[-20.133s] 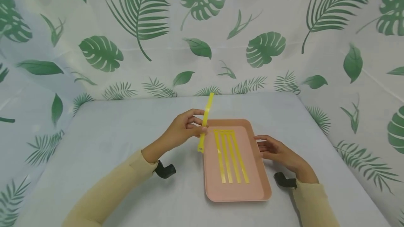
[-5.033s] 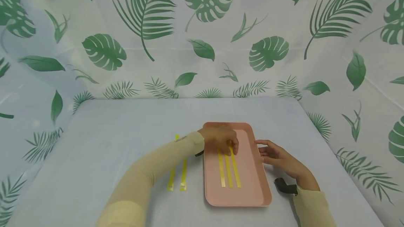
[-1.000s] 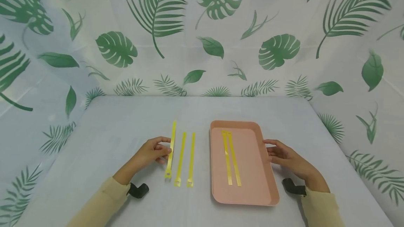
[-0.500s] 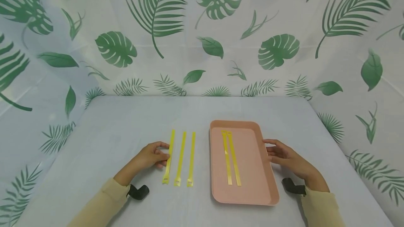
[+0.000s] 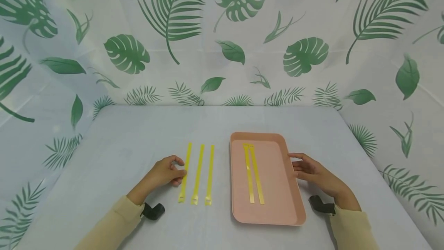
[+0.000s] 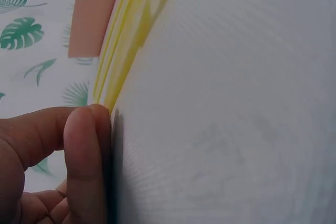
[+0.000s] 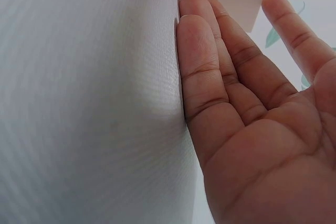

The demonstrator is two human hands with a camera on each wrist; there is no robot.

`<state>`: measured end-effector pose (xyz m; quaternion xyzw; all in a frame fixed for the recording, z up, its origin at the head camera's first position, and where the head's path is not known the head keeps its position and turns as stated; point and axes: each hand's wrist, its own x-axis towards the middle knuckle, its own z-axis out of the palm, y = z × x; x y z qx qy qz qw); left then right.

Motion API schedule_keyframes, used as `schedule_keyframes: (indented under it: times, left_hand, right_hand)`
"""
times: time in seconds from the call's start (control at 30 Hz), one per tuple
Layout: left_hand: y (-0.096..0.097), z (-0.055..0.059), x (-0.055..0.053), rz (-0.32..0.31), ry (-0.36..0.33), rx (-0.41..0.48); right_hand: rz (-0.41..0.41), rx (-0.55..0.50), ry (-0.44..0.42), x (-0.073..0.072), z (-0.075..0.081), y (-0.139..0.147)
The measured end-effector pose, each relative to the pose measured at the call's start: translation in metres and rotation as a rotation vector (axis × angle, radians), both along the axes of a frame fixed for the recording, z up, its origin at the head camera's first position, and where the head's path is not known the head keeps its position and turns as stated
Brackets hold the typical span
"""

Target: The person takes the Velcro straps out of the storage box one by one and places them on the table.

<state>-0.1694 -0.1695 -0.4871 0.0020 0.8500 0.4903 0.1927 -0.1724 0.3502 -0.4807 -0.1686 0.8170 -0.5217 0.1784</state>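
Note:
Three yellow cable tie straps lie side by side on the table left of the tray: the left strap (image 5: 182,192), the middle strap (image 5: 199,173) and the right strap (image 5: 210,173). Each has a wider slotted head toward the person. My left hand (image 5: 166,172) is at the left strap, thumb tip right at its edge, fingers loosely bent and not gripping. In the left wrist view, the fingertips (image 6: 84,135) are low by the table beside the straps' ends. Relaxed fingers of my right hand (image 5: 313,171) touch the right rim of the pink tray (image 5: 277,203).
Inside the tray lie two more yellow straps (image 5: 257,180), close together with their heads at the far end. A white cloth covers the table (image 5: 145,126), and a leaf-patterned curtain (image 5: 256,57) rises behind and at the sides. Black wrist-worn pieces (image 5: 153,211) show by both cuffs.
Straps have passed from the tray to the table on the left. Within the last second my left hand lowers the left strap flat and loosens its fingers. The right hand stays at the tray.

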Motion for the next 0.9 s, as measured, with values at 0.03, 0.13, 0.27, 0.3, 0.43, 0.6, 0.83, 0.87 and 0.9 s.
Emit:
schedule_keyframes:
  times: [0.03,0.13,0.27,0.3,0.43,0.6,0.83,0.87,0.9]
  left_hand:
    - [0.0,0.001,0.0,-0.003,0.01,-0.023]
    - [0.001,0.006,0.003,-0.016,0.034,-0.102]
    - [0.002,0.017,0.006,-0.065,0.041,-0.17]
    - [0.003,0.02,0.006,-0.082,0.04,-0.174]
    - [0.004,0.036,0.001,-0.167,0.066,-0.166]
    - [0.012,0.055,-0.011,-0.301,0.19,-0.134]
    - [0.033,0.069,-0.029,-0.436,0.331,-0.113]
    - [0.037,0.071,-0.031,-0.456,0.35,-0.108]
    - [0.04,0.073,-0.034,-0.478,0.367,-0.1]
  right_hand:
    - [-0.001,0.001,-0.002,0.0,0.0,0.0]
    - [-0.004,0.005,-0.005,0.001,0.001,0.0]
    - [-0.005,0.01,-0.004,0.001,0.002,-0.001]
    - [-0.004,0.011,-0.003,0.001,0.002,-0.001]
    - [-0.003,0.007,0.002,0.001,0.003,-0.001]
    - [0.002,0.003,0.006,0.001,0.002,0.0]
    - [0.003,-0.002,0.002,0.0,0.001,0.001]
    - [0.002,0.001,0.0,-0.001,0.001,0.0]
    - [0.0,0.005,-0.002,-0.001,0.001,0.0]
